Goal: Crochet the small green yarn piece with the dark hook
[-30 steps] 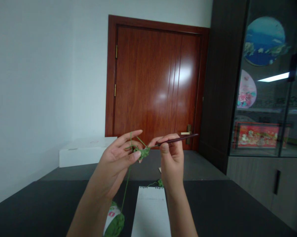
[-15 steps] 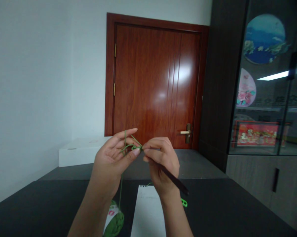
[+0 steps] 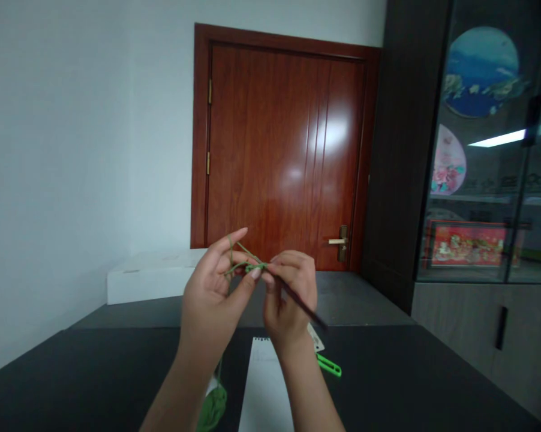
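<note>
My left hand [image 3: 216, 279] pinches a small piece of green crochet work [image 3: 255, 267] between thumb and fingers. Green yarn [image 3: 231, 249] loops round its raised index finger. My right hand [image 3: 292, 288] grips a dark crochet hook [image 3: 301, 305], whose handle slants down to the right. The hook's tip meets the green stitches, though its exact place in them is too small to tell. Below my left wrist lies a green yarn ball [image 3: 214, 407], partly hidden by the forearm, with a strand running up from it.
A white spiral notepad [image 3: 266, 390] lies on the black table [image 3: 387, 372]. Beside my right forearm are a bright green plastic tool [image 3: 330, 365] and a pale tag [image 3: 316, 338]. A white box [image 3: 151, 279] sits at the back left, before a brown door [image 3: 270, 150].
My left hand has shifted slightly right with the crochet work. My right hand has moved a little left, and the hook's handle has swung left and up, uncovering more of the green tool.
</note>
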Available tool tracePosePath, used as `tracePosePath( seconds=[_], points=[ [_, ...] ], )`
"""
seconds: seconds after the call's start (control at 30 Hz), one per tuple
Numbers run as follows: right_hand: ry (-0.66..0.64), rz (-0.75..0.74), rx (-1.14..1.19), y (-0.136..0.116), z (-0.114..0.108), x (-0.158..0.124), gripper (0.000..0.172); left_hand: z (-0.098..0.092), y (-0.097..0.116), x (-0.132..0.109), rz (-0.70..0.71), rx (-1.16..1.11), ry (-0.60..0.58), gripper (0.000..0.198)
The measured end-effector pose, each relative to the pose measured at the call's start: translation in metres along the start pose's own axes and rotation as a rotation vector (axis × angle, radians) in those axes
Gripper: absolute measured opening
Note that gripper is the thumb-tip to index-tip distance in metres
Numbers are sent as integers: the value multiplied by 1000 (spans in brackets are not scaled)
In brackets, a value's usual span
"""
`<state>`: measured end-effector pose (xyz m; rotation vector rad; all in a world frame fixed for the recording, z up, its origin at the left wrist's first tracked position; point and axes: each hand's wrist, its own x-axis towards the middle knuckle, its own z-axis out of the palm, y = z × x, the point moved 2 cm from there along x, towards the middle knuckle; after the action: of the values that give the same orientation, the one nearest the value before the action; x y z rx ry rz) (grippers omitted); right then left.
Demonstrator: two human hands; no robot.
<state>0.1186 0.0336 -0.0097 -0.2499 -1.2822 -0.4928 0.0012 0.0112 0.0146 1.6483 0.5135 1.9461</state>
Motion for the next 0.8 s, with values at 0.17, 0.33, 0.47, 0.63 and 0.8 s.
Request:
tracePosePath(
  seconds=[0.17,0.33,0.47,0.63,0.8],
  points=[
    [44,413,176,2,-10,10,12,-5,0,4,-107,-87,-77,58],
    [60,994,864,11,3,9,23,-9,-4,7,-263,-322,-179,61],
    [8,1111,1020,11,15,6,29,-7,-7,8,-273,-347,-189,60],
    [22,695,756,11,14,2,19,-1,-3,4,-211,-263,-102,58],
    [88,104,127,6,3,-4,13,4,-6,2,-342,-418,-112,60]
  ],
)
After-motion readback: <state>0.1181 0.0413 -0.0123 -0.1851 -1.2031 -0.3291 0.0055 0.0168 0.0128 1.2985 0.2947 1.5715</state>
